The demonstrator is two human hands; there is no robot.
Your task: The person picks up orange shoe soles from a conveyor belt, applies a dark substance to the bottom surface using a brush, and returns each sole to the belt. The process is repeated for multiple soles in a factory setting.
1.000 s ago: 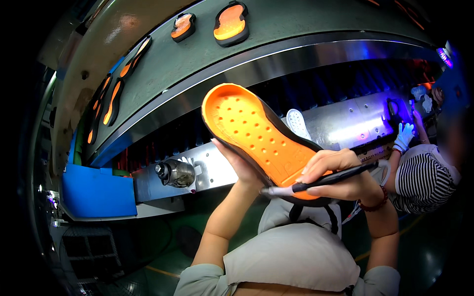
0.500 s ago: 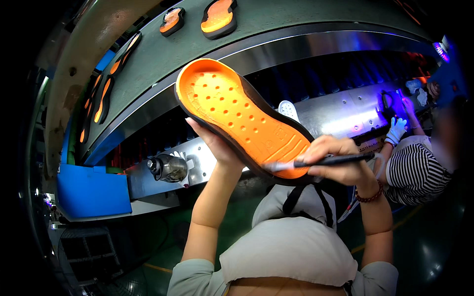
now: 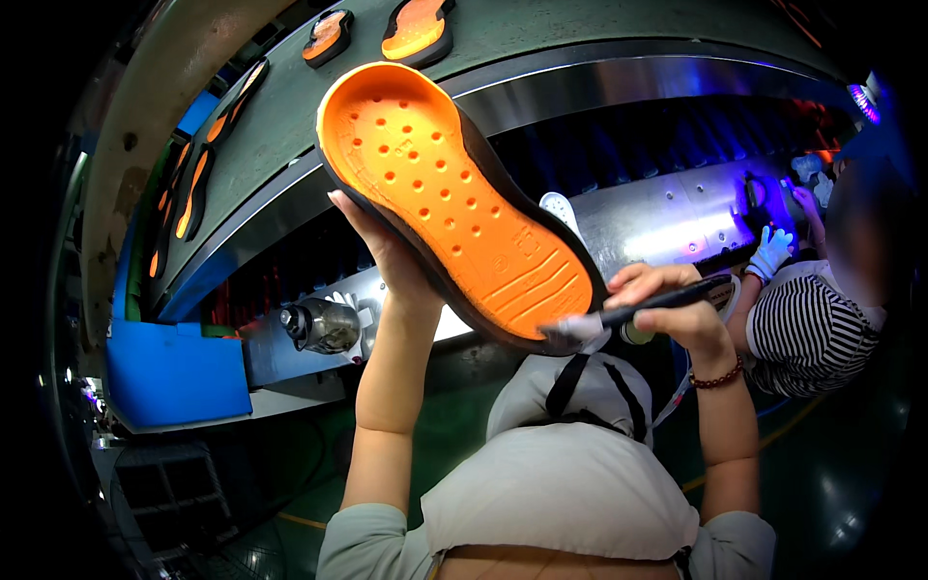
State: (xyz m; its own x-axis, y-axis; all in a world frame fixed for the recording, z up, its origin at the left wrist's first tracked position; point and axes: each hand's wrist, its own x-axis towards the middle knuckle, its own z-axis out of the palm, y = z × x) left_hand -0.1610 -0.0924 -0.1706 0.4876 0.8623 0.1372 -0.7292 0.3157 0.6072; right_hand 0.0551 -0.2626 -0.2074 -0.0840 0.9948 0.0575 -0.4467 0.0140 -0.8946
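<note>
An orange shoe sole with a black outer edge is held up in front of me, its dimpled inner face toward me. My left hand grips it from beneath along its left edge, and most of those fingers are hidden behind it. In my right hand is a black-handled brush, held like a pen. The pale bristles touch the sole's lower rim, at the end with the grooved lines.
Beyond runs a green conveyor belt bearing several orange-and-black soles, including one sole at the top. A dark metal bottle stands on the lower metal shelf. At right, a co-worker's gloved hand is under purple light.
The sole has shifted up and left and tilted more upright. The brush has moved from the orange face near the lower end to the rim there.
</note>
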